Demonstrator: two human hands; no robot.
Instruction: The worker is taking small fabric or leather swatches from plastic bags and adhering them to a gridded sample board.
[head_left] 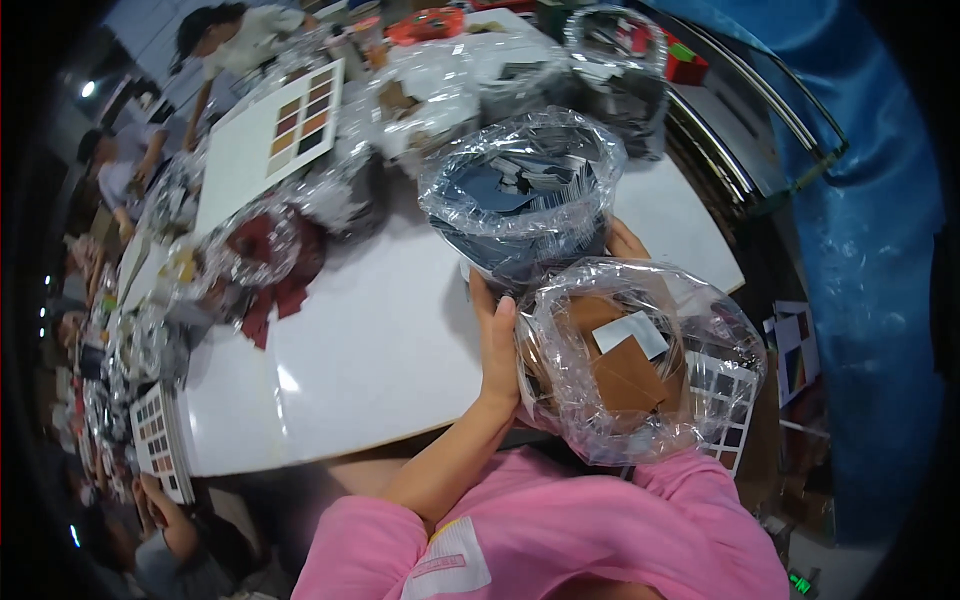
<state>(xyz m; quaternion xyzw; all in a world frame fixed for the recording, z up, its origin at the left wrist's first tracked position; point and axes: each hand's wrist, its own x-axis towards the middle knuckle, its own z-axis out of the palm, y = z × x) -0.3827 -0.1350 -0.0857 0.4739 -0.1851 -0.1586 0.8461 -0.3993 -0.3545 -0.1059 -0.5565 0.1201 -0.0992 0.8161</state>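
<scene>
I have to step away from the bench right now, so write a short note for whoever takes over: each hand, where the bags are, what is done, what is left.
Left hand: flat against the side of the clear bag of brown squares, steadying it close to the body.
Right hand: mostly hidden; only fingers show behind that bag, beside the bag of dark blue squares. Whether it grips is unclear.
Both bags are open at the top. The blue one stands on the white table at its near edge.
A white grid card with a few dark swatches lies under the brown bag.
Done: few cells filled. Left: most cells look blank.
</scene>
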